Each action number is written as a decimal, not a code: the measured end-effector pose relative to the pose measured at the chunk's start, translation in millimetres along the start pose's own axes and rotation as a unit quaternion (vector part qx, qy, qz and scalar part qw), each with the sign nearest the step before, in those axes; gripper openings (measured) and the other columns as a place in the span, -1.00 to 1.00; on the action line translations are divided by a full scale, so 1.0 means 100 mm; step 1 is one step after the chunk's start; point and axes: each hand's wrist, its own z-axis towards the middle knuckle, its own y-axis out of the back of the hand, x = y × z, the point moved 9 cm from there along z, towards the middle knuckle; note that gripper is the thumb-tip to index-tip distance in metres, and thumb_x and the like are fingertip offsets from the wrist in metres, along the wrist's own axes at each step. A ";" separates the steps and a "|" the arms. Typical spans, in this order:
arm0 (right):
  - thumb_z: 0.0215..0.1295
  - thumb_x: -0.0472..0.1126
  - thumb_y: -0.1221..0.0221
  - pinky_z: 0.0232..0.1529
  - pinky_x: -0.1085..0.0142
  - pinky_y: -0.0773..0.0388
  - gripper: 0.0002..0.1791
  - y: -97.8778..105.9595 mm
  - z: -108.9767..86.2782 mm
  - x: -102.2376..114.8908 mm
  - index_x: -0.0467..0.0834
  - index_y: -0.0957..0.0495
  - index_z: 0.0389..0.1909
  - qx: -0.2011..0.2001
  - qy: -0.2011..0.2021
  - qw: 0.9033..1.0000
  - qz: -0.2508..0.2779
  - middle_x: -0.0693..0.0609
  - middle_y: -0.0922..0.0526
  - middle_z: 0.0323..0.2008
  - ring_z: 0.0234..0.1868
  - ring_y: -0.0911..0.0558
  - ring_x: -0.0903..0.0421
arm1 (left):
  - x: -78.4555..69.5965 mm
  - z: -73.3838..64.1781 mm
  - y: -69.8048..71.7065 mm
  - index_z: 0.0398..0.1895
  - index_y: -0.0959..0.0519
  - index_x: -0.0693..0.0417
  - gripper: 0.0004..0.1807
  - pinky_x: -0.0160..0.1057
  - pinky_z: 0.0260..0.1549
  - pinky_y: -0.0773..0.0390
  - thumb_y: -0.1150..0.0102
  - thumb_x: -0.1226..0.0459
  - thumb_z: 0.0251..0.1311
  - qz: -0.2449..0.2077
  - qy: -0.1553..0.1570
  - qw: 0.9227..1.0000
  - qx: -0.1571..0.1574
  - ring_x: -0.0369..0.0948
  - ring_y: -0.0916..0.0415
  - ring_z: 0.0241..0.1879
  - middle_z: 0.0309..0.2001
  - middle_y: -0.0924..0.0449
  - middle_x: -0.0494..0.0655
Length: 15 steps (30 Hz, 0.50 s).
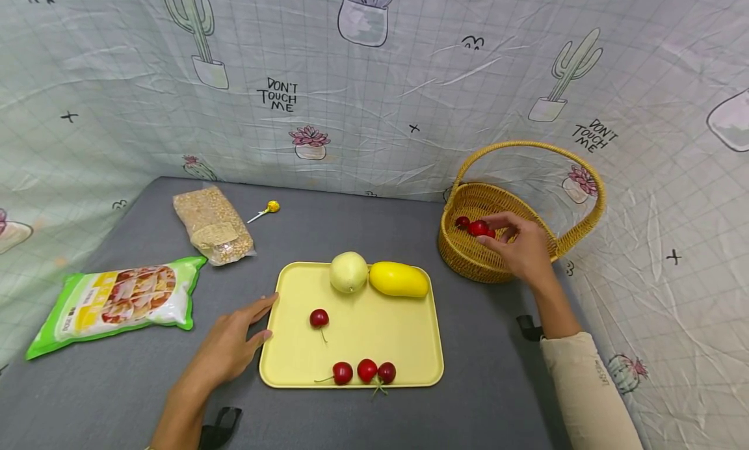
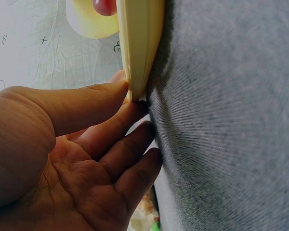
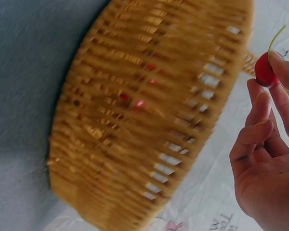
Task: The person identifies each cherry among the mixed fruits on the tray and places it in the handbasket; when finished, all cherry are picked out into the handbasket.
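My right hand (image 1: 523, 245) is over the wicker basket (image 1: 468, 261), pinching a red cherry (image 3: 266, 70) between thumb and fingertips. The right wrist view shows its green stem pointing up, with the cherry above the rim. Other red cherries show through the basket's weave. My left hand (image 1: 231, 343) touches the left edge of the yellow tray (image 1: 386, 330) with thumb and fingertips, its fingers fairly straight. On the tray lie a single cherry (image 1: 318, 318), a row of cherries (image 1: 367, 370) along the near rim, a pale round fruit (image 1: 348, 272) and a yellow oblong fruit (image 1: 399, 279).
Left of the tray lie a green-and-white food packet (image 1: 125, 304) and a clear bag of yellowish kernels (image 1: 213, 225). A yellow lollipop (image 1: 272, 206) is beside that bag. The basket's tall handle (image 1: 529, 144) arches above it. A printed cloth (image 1: 374, 92) hangs behind the grey table.
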 end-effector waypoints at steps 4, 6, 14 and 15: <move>0.27 -0.16 -0.53 -0.54 0.47 -0.39 -0.65 0.01 0.03 -0.14 -0.06 -0.77 0.06 0.003 -0.019 1.000 -0.005 -0.14 -0.82 -0.14 -0.48 -0.50 0.18 | 0.00 -0.01 0.00 0.59 -0.38 0.12 -0.26 0.42 0.34 -0.46 -0.36 0.40 0.34 -0.005 0.002 1.000 0.003 0.35 -0.44 0.42 0.46 -0.48 0.28; 0.27 -0.16 -0.52 -0.54 0.46 -0.39 -0.65 0.03 0.04 -0.21 -0.09 -0.77 0.06 0.004 -0.026 1.000 -0.011 -0.16 -0.82 -0.13 -0.49 -0.50 0.19 | 0.00 -0.01 0.00 0.59 -0.38 0.12 -0.26 0.43 0.34 -0.45 -0.36 0.40 0.34 -0.007 0.002 1.000 0.003 0.35 -0.43 0.43 0.46 -0.48 0.27; 0.31 -0.09 -0.50 -0.42 0.49 -0.44 -0.62 0.08 0.10 -0.50 -0.10 -0.74 0.10 0.018 -0.049 0.997 -0.052 -0.16 -0.81 -0.10 -0.37 -0.57 0.12 | 0.01 -0.01 0.00 0.60 -0.38 0.10 -0.25 0.42 0.34 -0.45 -0.36 0.39 0.35 -0.005 0.008 1.000 0.008 0.34 -0.43 0.44 0.46 -0.50 0.23; 0.32 -0.11 -0.49 -0.40 0.47 -0.45 -0.62 0.08 0.11 -0.52 -0.12 -0.73 0.11 0.020 -0.051 0.997 -0.056 -0.17 -0.81 -0.10 -0.35 -0.58 0.07 | 0.00 0.00 0.00 0.60 -0.38 0.10 -0.26 0.42 0.34 -0.46 -0.36 0.39 0.35 -0.005 0.009 1.000 0.008 0.33 -0.43 0.43 0.46 -0.50 0.23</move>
